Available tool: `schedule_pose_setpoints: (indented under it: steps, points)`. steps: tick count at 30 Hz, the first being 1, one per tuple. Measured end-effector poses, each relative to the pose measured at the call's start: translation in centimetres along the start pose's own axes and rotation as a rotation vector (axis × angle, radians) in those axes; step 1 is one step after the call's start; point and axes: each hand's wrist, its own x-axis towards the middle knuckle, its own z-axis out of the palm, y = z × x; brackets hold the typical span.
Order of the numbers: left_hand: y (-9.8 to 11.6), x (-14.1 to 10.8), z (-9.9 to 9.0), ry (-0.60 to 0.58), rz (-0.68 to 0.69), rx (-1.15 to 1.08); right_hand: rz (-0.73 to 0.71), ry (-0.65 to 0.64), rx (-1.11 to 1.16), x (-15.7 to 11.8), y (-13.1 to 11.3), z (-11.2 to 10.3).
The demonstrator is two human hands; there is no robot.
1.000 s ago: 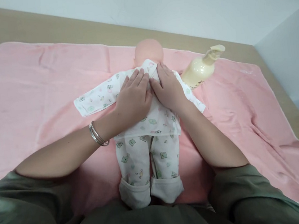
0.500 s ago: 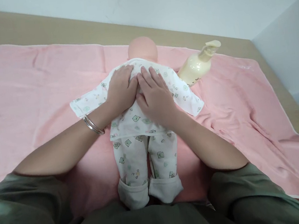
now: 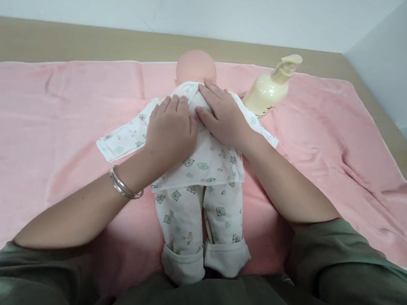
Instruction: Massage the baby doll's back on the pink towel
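Note:
A baby doll (image 3: 196, 66) lies face down with its bald head away from me. It wears a white printed top (image 3: 205, 164) and matching trousers (image 3: 182, 219) with turned-up cuffs. My left hand (image 3: 171, 126) rests flat on the left side of the doll's upper back, fingers stretched toward the shoulder. On the right side of the upper back lies my right hand (image 3: 224, 115), its fingers extended and thumb apart. Between the hands the cloth is creased below the neck. Neither hand grips anything.
A pink blanket (image 3: 72, 114) with a pale edge lies under the doll on a wooden table (image 3: 74, 42). A cream pump bottle (image 3: 268, 90) stands tilted-looking beside the doll's right-hand sleeve. A white wall (image 3: 245, 9) rises behind the table.
My right hand has moved up and to the right toward the doll's shoulder. My left hand has shifted slightly right and turned. The top now bunches near the neck.

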Motion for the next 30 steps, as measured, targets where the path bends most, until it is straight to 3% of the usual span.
schedule_pose_setpoints:
  steps: [4, 8, 12, 16, 22, 25, 30]
  points:
    - [1.4, -0.5, -1.0, -0.09, -0.011, 0.058, -0.036, -0.028, -0.002, -0.3, -0.1, -0.5]
    - [0.1, 1.4, -1.3, -0.127, -0.025, 0.016, 0.056, 0.06, -0.068, -2.8, -3.4, 0.4]
    - [-1.3, 3.2, -1.8, -0.152, -0.086, 0.033, 0.013, 0.046, -0.152, -5.2, -6.5, 1.2]
    - [-0.2, 2.5, -2.2, -0.156, -0.097, 0.087, -0.03, 0.009, -0.098, -3.8, -5.2, 0.9]
    - [1.4, 0.3, -1.6, -0.058, 0.054, 0.126, 0.13, 0.061, 0.044, -0.1, -0.6, 1.0]
    - [0.4, 1.4, -1.2, -0.027, 0.067, 0.063, 0.104, 0.102, 0.038, -0.9, -1.2, 1.4]
    - [-0.8, 3.9, -1.1, -0.111, -0.079, 0.094, 0.057, 0.093, -0.065, -4.1, -4.8, 1.1]
